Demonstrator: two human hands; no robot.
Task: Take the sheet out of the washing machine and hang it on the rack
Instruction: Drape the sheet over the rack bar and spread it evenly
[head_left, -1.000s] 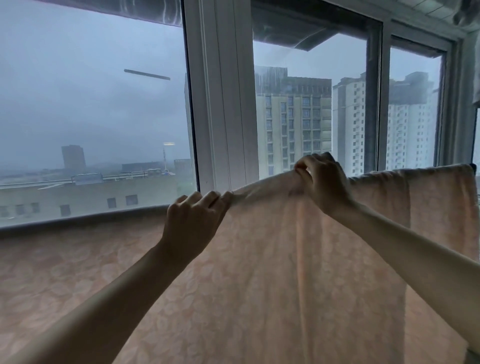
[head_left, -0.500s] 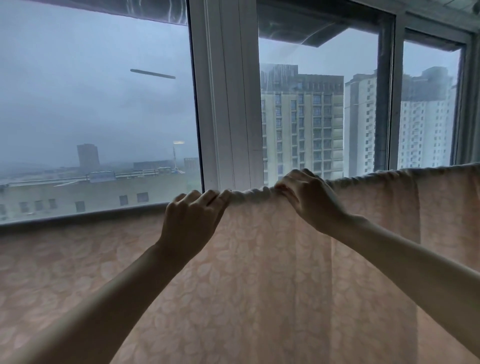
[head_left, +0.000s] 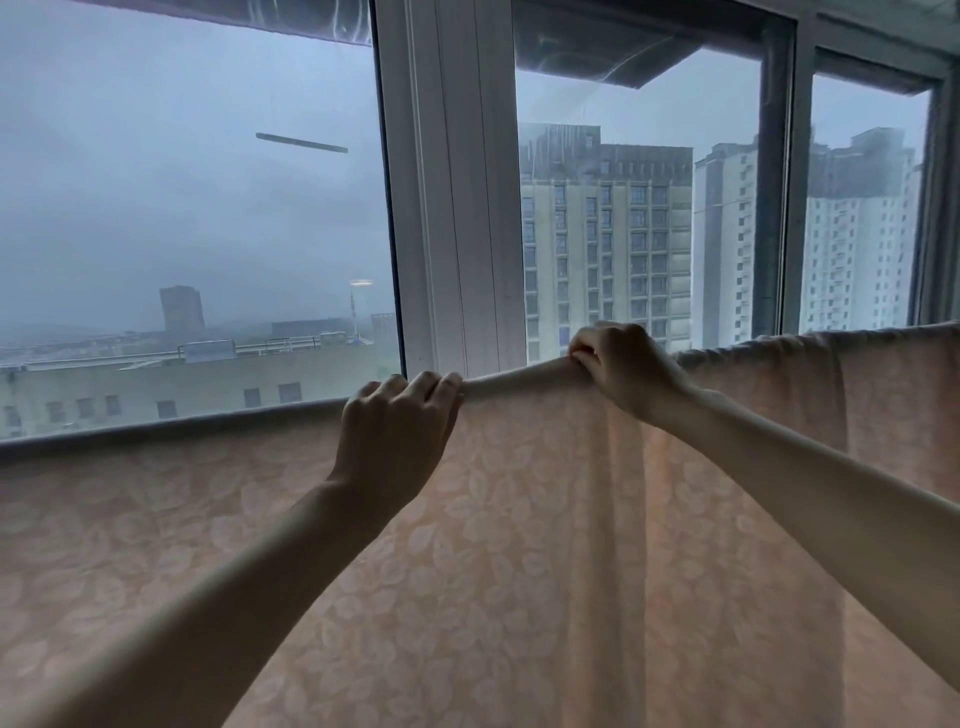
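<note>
A pale pink sheet (head_left: 519, 545) with a leaf pattern hangs over a horizontal rack bar that it hides, filling the lower half of the view. My left hand (head_left: 397, 431) grips the sheet's top fold at the centre, fingers curled over the edge. My right hand (head_left: 623, 371) pinches the top fold a little to the right and slightly higher. Between the hands the fold is pulled smooth; to the right of my right hand it is bunched into small gathers.
Large windows stand right behind the sheet, with a white frame post (head_left: 452, 208) between the panes. A dark sill or rail (head_left: 156, 428) runs along the left at the sheet's top. Outside are tall apartment blocks (head_left: 602, 244) and a grey sky.
My right hand has lowered the raised fold onto the bar's line and slid left, closer to my left hand. The left hand has stayed put, gripping the fold.
</note>
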